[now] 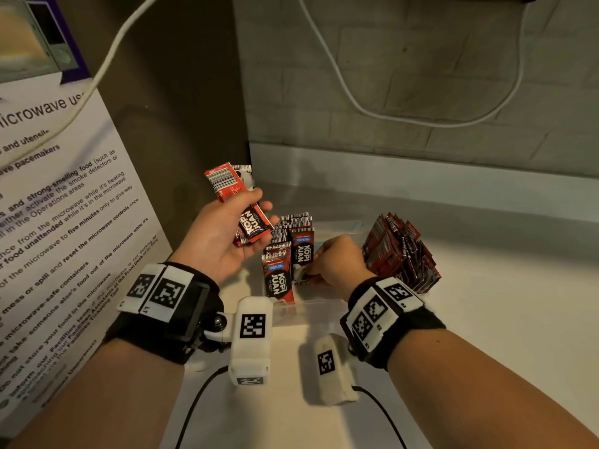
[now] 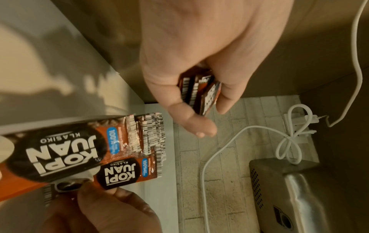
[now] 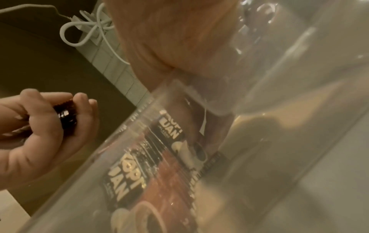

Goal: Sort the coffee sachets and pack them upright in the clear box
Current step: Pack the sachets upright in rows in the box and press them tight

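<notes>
A: Where did the clear box (image 1: 324, 307) sit?
B: On the counter (image 1: 486, 303), near the middle. Two rows of upright sachets (image 1: 287, 254) stood in its left part.

A: And the hands?
B: Left hand (image 1: 215, 238) was raised left of the box, gripping a small bundle of sachets (image 1: 241, 202). Right hand (image 1: 340, 262) reached into the box just right of the rows, fingers on the near sachet of the right row.

A: Anything else?
B: A loose stack of sachets (image 1: 400, 254) stood right of the box. A notice board (image 1: 58, 222) leaned at far left; a cable (image 1: 356, 105) hung on the far wall.
</notes>
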